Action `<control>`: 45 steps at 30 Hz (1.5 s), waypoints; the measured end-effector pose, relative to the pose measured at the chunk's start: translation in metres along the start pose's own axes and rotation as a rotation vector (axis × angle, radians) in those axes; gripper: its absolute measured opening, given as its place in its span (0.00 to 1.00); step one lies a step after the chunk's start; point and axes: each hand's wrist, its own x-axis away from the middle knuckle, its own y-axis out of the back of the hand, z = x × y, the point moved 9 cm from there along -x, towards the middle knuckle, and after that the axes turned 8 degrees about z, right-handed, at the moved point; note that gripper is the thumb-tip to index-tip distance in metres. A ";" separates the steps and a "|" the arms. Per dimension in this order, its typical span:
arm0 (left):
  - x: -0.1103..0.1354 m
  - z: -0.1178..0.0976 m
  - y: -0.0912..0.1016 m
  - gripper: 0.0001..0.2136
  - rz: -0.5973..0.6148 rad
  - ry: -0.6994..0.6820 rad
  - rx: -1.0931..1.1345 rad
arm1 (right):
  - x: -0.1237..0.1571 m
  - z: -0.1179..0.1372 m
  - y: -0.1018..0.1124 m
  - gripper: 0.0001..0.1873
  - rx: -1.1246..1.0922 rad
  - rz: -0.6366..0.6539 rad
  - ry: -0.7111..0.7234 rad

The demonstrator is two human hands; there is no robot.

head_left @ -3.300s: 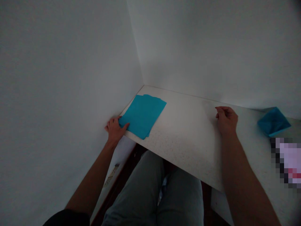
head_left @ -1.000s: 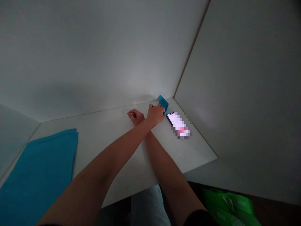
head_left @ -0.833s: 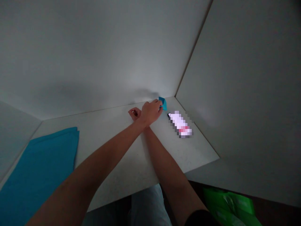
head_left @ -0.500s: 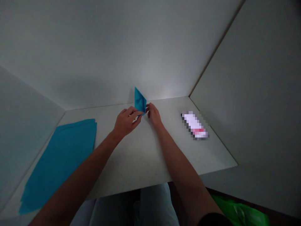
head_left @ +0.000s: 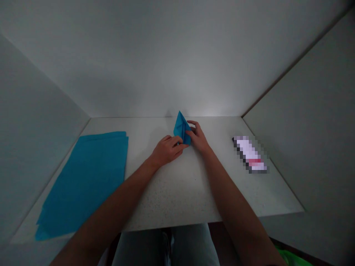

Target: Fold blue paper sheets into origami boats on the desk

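A small piece of folded blue paper (head_left: 180, 125), pointed at the top and with an opening between its layers, is held up over the white table near the back wall. My left hand (head_left: 168, 150) pinches its lower edge between thumb and fingers. On its right side, my right hand (head_left: 198, 137) grips the paper, with the thumb against the front layer and the fingers curled behind. Parts of the lower folds are hidden by my fingers.
Several sheets of blue paper (head_left: 88, 181) lie stacked at the left of the white table (head_left: 177, 199). A phone (head_left: 249, 153), its screen lit and blurred out, lies at the right. Walls enclose the back and sides. Something green (head_left: 291, 258) shows below at the lower right.
The view has shifted, so everything on the table sits differently in frame. The folded paper has turned and tilted. My right hand, beside its edge before, now has its thumb on the front.
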 end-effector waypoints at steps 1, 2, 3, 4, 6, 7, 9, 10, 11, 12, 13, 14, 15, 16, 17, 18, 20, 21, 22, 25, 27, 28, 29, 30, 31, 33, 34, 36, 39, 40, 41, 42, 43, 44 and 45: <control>0.001 0.001 0.000 0.08 -0.001 0.008 0.040 | -0.001 0.000 0.000 0.30 -0.031 -0.003 0.002; 0.002 0.003 0.001 0.08 -0.009 0.027 0.091 | -0.002 0.000 -0.001 0.29 -0.055 -0.002 0.003; 0.003 0.007 0.002 0.10 -0.028 0.060 0.146 | -0.002 0.001 -0.003 0.27 -0.068 0.004 0.003; 0.005 0.013 0.004 0.12 -0.062 0.113 0.197 | -0.003 0.002 -0.006 0.26 -0.073 0.010 0.006; 0.013 0.031 0.011 0.13 -0.165 0.267 0.255 | -0.001 0.006 -0.013 0.24 -0.068 0.033 0.014; 0.018 0.040 0.014 0.13 -0.223 0.344 0.261 | 0.000 0.008 -0.017 0.23 -0.059 0.053 0.019; 0.026 0.054 0.020 0.12 -0.310 0.456 0.269 | 0.003 0.012 -0.029 0.22 -0.034 0.114 0.022; 0.028 0.058 0.020 0.12 -0.329 0.486 0.286 | 0.005 0.013 -0.036 0.21 -0.016 0.157 0.019; 0.029 0.061 0.020 0.12 -0.334 0.501 0.311 | 0.007 0.014 -0.042 0.21 0.005 0.204 0.015; 0.029 0.063 0.018 0.12 -0.332 0.510 0.340 | 0.008 0.015 -0.047 0.20 0.028 0.243 0.014; 0.029 0.065 0.017 0.11 -0.330 0.519 0.367 | 0.009 0.015 -0.051 0.19 0.051 0.267 0.017; 0.030 0.066 0.015 0.09 -0.334 0.533 0.388 | 0.010 0.016 -0.052 0.18 0.073 0.273 0.026; 0.031 0.068 0.014 0.08 -0.341 0.552 0.403 | 0.010 0.017 -0.052 0.18 0.092 0.263 0.037; 0.033 0.070 0.013 0.07 -0.352 0.577 0.413 | 0.009 0.017 -0.050 0.18 0.106 0.242 0.050; 0.035 0.073 0.012 0.06 -0.365 0.607 0.420 | 0.008 0.018 -0.048 0.18 0.116 0.220 0.062; 0.037 0.076 0.011 0.06 -0.378 0.638 0.426 | 0.008 0.018 -0.046 0.18 0.123 0.203 0.072; 0.040 0.080 0.009 0.07 -0.401 0.686 0.432 | 0.007 0.018 -0.044 0.18 0.127 0.188 0.083; 0.042 0.082 0.008 0.08 -0.412 0.703 0.435 | 0.007 0.019 -0.044 0.18 0.127 0.185 0.085; 0.043 0.083 0.008 0.08 -0.423 0.718 0.441 | 0.007 0.019 -0.044 0.18 0.128 0.183 0.086; 0.046 0.087 0.005 0.11 -0.443 0.772 0.508 | 0.008 0.022 -0.043 0.19 0.122 0.168 0.076; 0.048 0.089 -0.001 0.17 -0.443 0.796 0.614 | 0.009 0.022 -0.043 0.19 0.113 0.170 0.056; 0.047 0.090 -0.005 0.20 -0.433 0.794 0.679 | 0.009 0.022 -0.043 0.19 0.114 0.170 0.050; 0.046 0.090 -0.009 0.22 -0.416 0.784 0.745 | 0.009 0.023 -0.043 0.20 0.123 0.168 0.053; 0.044 0.090 -0.014 0.23 -0.392 0.770 0.807 | 0.008 0.025 -0.043 0.21 0.139 0.160 0.066; 0.042 0.090 -0.018 0.22 -0.362 0.757 0.861 | 0.008 0.028 -0.043 0.22 0.162 0.147 0.087; 0.041 0.089 -0.026 0.19 -0.305 0.756 0.944 | 0.009 0.034 -0.041 0.21 0.208 0.104 0.139; 0.041 0.089 -0.029 0.18 -0.283 0.760 0.976 | 0.009 0.036 -0.040 0.19 0.224 0.077 0.157; 0.039 0.087 -0.033 0.19 -0.248 0.745 1.020 | 0.011 0.041 -0.035 0.17 0.238 -0.001 0.188; 0.033 0.080 -0.032 0.24 -0.203 0.657 1.003 | 0.014 0.048 -0.028 0.15 0.268 -0.091 0.234; 0.031 0.078 -0.032 0.25 -0.189 0.627 0.976 | 0.015 0.050 -0.028 0.13 0.283 -0.091 0.243; 0.030 0.077 -0.031 0.25 -0.179 0.604 0.945 | 0.015 0.051 -0.029 0.12 0.295 -0.077 0.245; 0.030 0.076 -0.031 0.25 -0.174 0.589 0.915 | 0.015 0.050 -0.030 0.10 0.300 -0.058 0.240; 0.030 0.076 -0.031 0.24 -0.173 0.580 0.892 | 0.015 0.050 -0.031 0.08 0.298 -0.041 0.231; 0.030 0.076 -0.030 0.24 -0.176 0.574 0.874 | 0.015 0.050 -0.032 0.07 0.293 -0.030 0.222; 0.030 0.076 -0.030 0.23 -0.181 0.570 0.862 | 0.015 0.050 -0.033 0.08 0.289 -0.027 0.214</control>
